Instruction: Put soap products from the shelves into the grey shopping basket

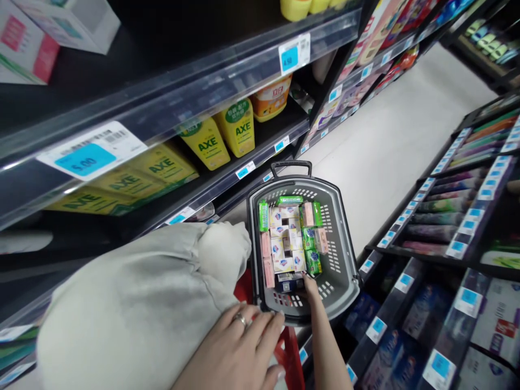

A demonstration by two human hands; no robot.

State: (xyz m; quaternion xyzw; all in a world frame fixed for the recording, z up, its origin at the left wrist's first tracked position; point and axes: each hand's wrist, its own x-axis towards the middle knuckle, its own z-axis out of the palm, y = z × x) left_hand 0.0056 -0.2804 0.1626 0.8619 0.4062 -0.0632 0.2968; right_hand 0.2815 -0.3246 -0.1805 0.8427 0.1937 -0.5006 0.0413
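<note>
A grey shopping basket (342, 216) with perforated sides and a black rim sits in front of me. Inside, several white soap boxes (284, 264) are laid out in rows, bordered by green packs (313, 261) and pink boxes (268, 272). My right hand (309, 284) reaches into the near end of the basket, its fingers closed at a dark blue and white box (287, 285); some fingers are hidden. My left hand (252, 340), wearing a ring, lies with fingers stretched out by the basket's near left rim, over something red (293, 355).
Pale puffy fabric (134, 298) fills the lower left. Shelves with yellow AXE bottles (239, 130) and price tags (92, 154) run along the left. On the right stand racks of packaged goods (436, 233). A light floor aisle (406, 119) stretches beyond the basket.
</note>
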